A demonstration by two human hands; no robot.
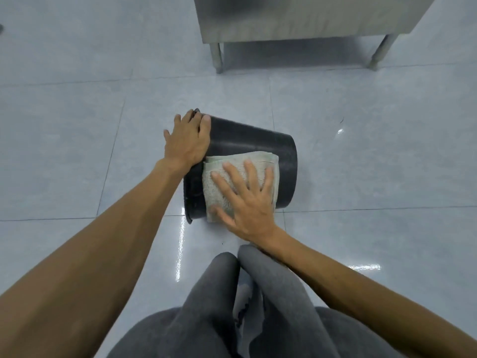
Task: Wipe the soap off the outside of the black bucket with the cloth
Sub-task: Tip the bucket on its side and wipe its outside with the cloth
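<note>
The black bucket [247, 140] lies on its side on the tiled floor, rim to the left and base to the right. A folded pale green cloth [219, 187] is draped over its near side. My right hand [247, 200] presses flat on the cloth, fingers spread. Over the rim end at the upper left rests my left hand [187, 140], fingers curled on the edge, holding the bucket still. No soap suds can be made out on the dark surface.
A stainless steel table [296, 19] stands at the back, its legs [216, 58] on the floor behind the bucket. The pale tiles [77, 151] look wet and shiny in spots. My grey-trousered knees [232, 293] are just in front of the bucket.
</note>
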